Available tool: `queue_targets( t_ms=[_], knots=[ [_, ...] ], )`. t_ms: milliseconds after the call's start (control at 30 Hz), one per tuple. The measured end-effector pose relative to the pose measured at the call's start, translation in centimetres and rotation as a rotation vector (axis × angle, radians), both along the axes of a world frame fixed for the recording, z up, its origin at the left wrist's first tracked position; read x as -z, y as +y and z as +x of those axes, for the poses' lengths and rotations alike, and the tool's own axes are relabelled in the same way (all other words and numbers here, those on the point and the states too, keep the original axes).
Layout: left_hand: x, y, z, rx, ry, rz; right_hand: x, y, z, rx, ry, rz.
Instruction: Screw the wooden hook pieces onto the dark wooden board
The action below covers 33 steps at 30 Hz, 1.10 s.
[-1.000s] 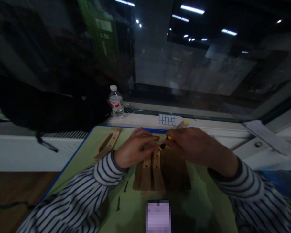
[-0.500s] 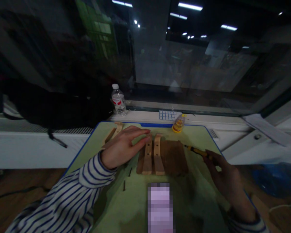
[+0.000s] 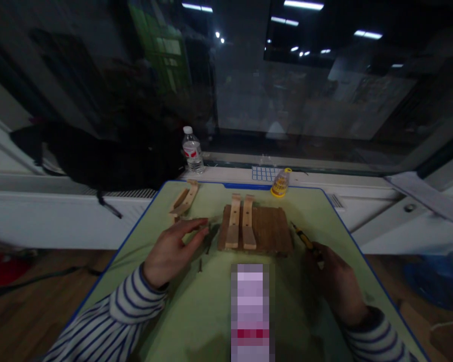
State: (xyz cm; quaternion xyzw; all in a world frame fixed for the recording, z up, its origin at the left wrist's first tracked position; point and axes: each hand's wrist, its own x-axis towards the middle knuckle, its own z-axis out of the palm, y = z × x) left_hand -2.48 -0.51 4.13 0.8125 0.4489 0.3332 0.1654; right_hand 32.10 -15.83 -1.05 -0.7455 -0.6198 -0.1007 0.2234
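Observation:
My left hand (image 3: 171, 249) rests on the green mat (image 3: 196, 311), fingers stretched toward several dark screws (image 3: 207, 240) lying left of a brown wooden board (image 3: 270, 229). Two light wooden slats (image 3: 240, 227) lie side by side on that board. My right hand (image 3: 334, 279) is closed round the handle of a yellow and black screwdriver (image 3: 304, 239), whose tip points toward the board's right edge. One more screw (image 3: 200, 265) lies near my left wrist.
A pair of joined light wood pieces (image 3: 183, 200) lies at the mat's far left corner. A small yellow-capped jar (image 3: 280, 183), a water bottle (image 3: 193, 150) and a grid card (image 3: 262, 173) stand on the white sill by the dark window. A blurred patch (image 3: 249, 311) covers the mat's near middle.
Both hands left the slats: my right hand drew back to the right with the screwdriver, my left slid off the board down to the screws. The view tilted so the mat sits farther away.

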Motion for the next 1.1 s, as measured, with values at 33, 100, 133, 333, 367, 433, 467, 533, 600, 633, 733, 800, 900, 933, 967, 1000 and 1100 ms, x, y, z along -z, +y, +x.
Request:
queue_targets(
  t_ms=[33,100,133,333,367,433,467,533,600,633,733,800,900,933,967,1000,1100],
  knots=[
    [0.5,-0.1,-0.2,-0.020,-0.016,-0.008,0.1,0.0,-0.1,-0.002,-0.029,-0.041],
    [1.2,-0.2,-0.5,-0.058,-0.032,-0.023,0.0,0.0,-0.5,-0.007,-0.070,-0.097],
    [1.6,-0.2,-0.6,-0.070,-0.031,-0.031,0.0,0.0,-0.7,-0.009,-0.080,-0.110],
    [3.2,0.3,-1.6,-0.170,-0.004,-0.122,0.2,-0.2,-1.0,-0.025,-0.108,-0.148],
    [3.5,0.5,-1.8,-0.177,-0.002,-0.133,0.3,-0.3,-0.9,-0.026,-0.124,-0.167],
    [4.0,0.8,-2.3,-0.188,-0.002,-0.140,0.5,-0.4,-0.7,-0.011,-0.157,-0.188],
    [4.2,0.9,-2.5,-0.189,0.000,-0.156,0.6,-0.4,-0.5,-0.011,-0.166,-0.195],
    [4.4,1.1,-2.9,-0.172,0.020,-0.188,0.6,-0.6,-0.4,-0.015,-0.182,-0.202],
    [4.3,0.9,-3.1,-0.139,0.042,-0.213,0.3,-0.8,-0.3,-0.031,-0.198,-0.176],
    [4.2,0.8,-3.3,-0.130,0.047,-0.219,0.2,-1.0,-0.2,-0.043,-0.201,-0.143],
    [3.7,0.2,-3.5,-0.114,0.060,-0.229,-0.6,-1.3,-0.5,-0.065,-0.193,-0.009],
    [3.5,-0.1,-3.6,-0.105,0.069,-0.231,-1.3,-1.3,-1.2,-0.139,-0.184,0.049],
    [3.4,-0.3,-3.6,-0.091,0.081,-0.224,-2.5,-0.9,-3.1,-0.270,-0.189,0.097],
    [3.4,-0.4,-3.6,-0.084,0.085,-0.220,-3.0,-0.7,-4.0,-0.315,-0.194,0.113],
    [3.4,-0.4,-3.5,-0.075,0.089,-0.215,-3.5,-0.4,-4.9,-0.371,-0.215,0.115],
    [3.4,-0.5,-3.4,-0.061,0.094,-0.210,-4.0,-0.1,-5.8,-0.432,-0.237,0.092],
    [3.3,-0.7,-3.0,-0.018,0.115,-0.192,-6.0,1.2,-8.3,-0.553,-0.232,0.067]
  ],
)
